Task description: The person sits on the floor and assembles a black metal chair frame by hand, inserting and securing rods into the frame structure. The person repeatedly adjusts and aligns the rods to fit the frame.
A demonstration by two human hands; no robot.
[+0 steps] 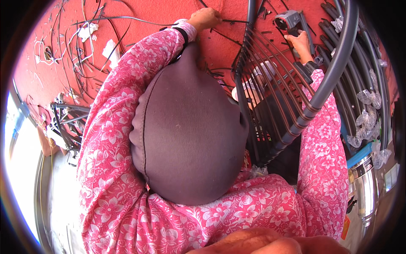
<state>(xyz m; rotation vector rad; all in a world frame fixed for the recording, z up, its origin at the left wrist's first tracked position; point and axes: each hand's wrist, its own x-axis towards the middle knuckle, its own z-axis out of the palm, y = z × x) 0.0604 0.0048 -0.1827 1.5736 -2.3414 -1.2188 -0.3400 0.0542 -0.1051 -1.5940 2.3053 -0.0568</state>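
Observation:
My left hand (205, 19) is closed, reaching out at the top of the view. A thin dark strip (234, 21) runs from its fingers to a black tubular frame (332, 80) strung with rows of brown cords (275, 63). Beyond the frame, my right hand (301, 44) is wrapped around the black grip of a grey tool (289, 19) that looks like a staple gun. The frame leans between my arms, its thick curved tube crossing in front of my right forearm. A dark brown rounded cloth (190, 127) hides much of the middle.
Loose strips and cords (97, 19) lie tangled on the red floor (156, 10), with white scraps (111, 53) among them. Black tubes with clear plastic wrapping (368, 99) are stacked at right, near a shiny metal cylinder (366, 190). Dark tubular frames (67, 120) stand at left.

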